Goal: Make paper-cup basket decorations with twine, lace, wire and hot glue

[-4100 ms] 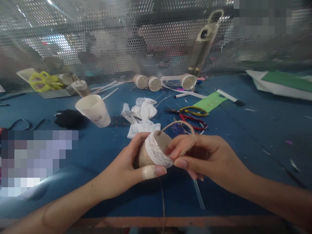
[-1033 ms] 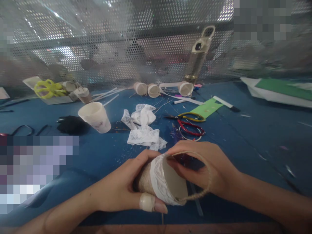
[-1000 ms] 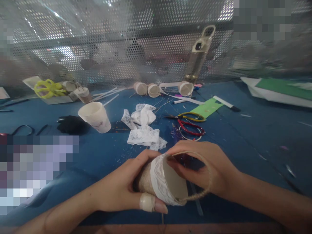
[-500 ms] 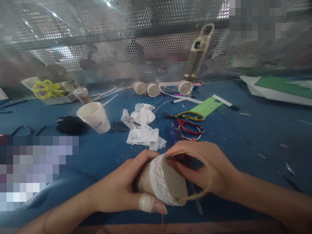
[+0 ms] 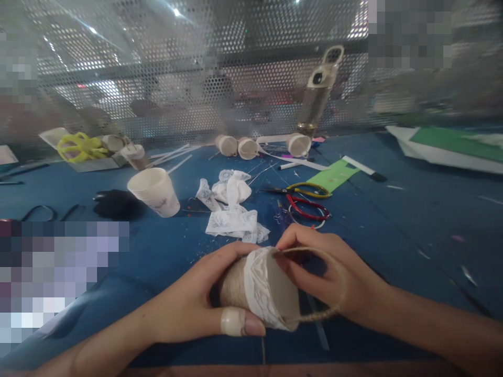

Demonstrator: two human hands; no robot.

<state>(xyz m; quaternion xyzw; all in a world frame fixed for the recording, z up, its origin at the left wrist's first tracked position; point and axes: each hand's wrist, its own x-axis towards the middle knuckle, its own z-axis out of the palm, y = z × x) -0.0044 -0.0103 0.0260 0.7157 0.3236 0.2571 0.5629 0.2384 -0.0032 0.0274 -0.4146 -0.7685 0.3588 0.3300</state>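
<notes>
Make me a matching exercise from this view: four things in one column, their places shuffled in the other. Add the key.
1. Left hand
2. Right hand
3. White paper cup
4. Clear bottle

A. At the open end of the twine-wrapped holder
B. Close to the perforated panel
C. Around the holder's side
D. Left of the white lace

Pairs: 1-C, 2-A, 3-D, 4-B

There are two hands (image 5: pixel 192 301), one held cup (image 5: pixel 261 288), one bottle (image 5: pixel 315 102), perhaps five small background cups (image 5: pixel 247 149).
</notes>
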